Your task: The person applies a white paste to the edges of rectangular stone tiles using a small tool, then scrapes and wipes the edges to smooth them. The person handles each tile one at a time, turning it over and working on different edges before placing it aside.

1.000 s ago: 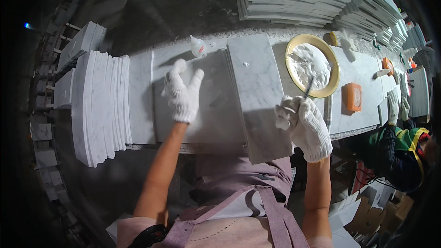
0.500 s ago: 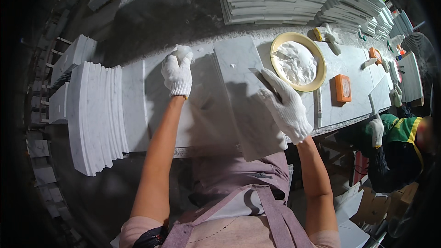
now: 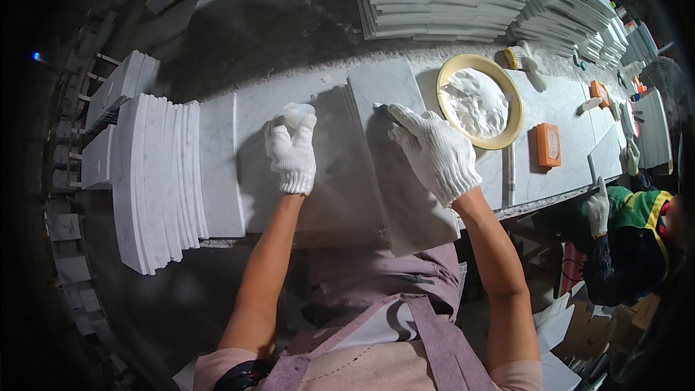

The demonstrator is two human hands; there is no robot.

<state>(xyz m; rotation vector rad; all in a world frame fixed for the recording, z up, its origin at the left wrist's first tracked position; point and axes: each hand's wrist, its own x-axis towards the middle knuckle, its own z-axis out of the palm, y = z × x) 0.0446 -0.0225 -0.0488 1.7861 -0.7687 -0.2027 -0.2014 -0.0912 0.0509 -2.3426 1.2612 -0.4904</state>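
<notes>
Bottle (image 3: 300, 111) sits in the left hand (image 3: 292, 148), fingers curled round it, toward the bench's (image 3: 539, 205) far edge. The tile (image 3: 414, 217) juts past the near edge. Over it spreads the right hand (image 3: 437, 150), forefinger reaching a pale spot (image 3: 377, 106) near the tile's left edge, the rest half-bent; whether they grip anything, I cannot tell.

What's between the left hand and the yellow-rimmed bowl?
Head view: a raised marble slab, with the right hand over it, between left hand and bowl.
</notes>
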